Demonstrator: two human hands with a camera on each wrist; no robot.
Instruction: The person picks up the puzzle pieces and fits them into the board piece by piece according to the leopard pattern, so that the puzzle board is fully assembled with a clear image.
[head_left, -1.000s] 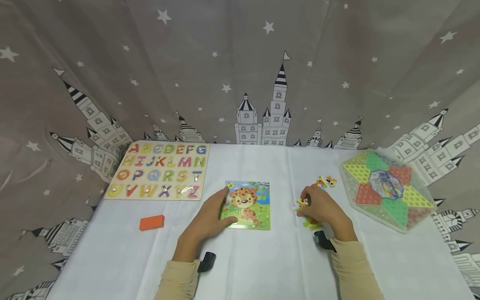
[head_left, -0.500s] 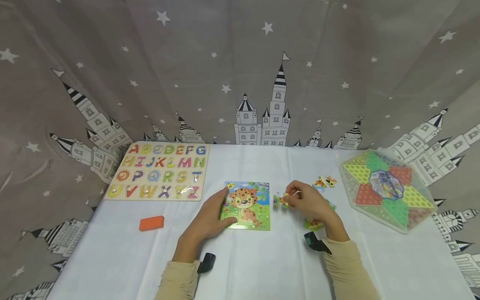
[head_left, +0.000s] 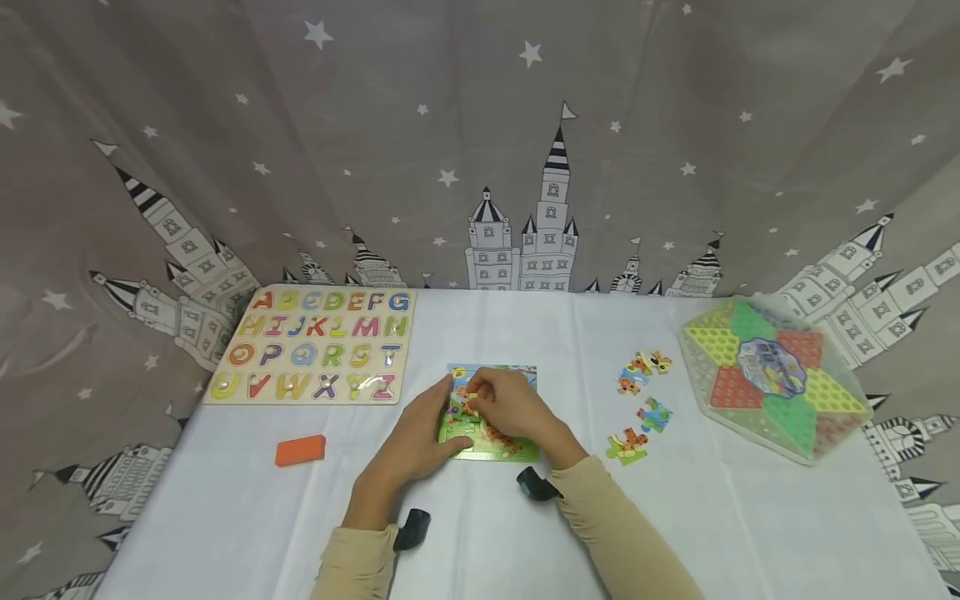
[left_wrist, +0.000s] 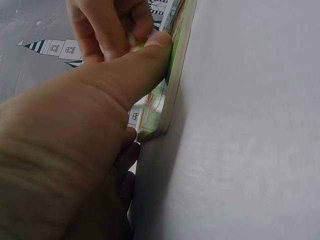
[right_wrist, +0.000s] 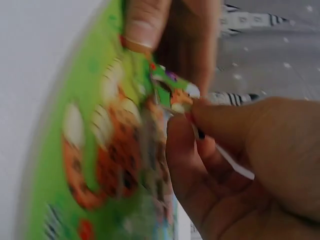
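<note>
A square jigsaw board (head_left: 474,455) printed with a spotted leopard cub on green grass lies flat on the table. My left hand (head_left: 414,432) holds its left side, thumb over the near left corner and fingers along the edge. Between thumb and fingertips, my right hand (head_left: 513,406) pinches a jigsaw piece (right_wrist: 172,89) with green, purple and orange on it. In the right wrist view this piece is tilted close over the board's left part, beside the left thumb (right_wrist: 141,31). The right hand covers much of the picture in the head view.
Several loose jigsaw pieces (head_left: 627,447) lie on the white cloth right of the board. Farther right sits a hexagonal Chinese checkers box (head_left: 772,379). At the left are a wooden alphabet board (head_left: 315,343) and an orange block (head_left: 300,450). A grey castle-print curtain (head_left: 375,125) hangs behind.
My right hand has picked up a jigsaw piece from the loose ones and carried it left over the board. The left hand has stayed on the board's left side.
</note>
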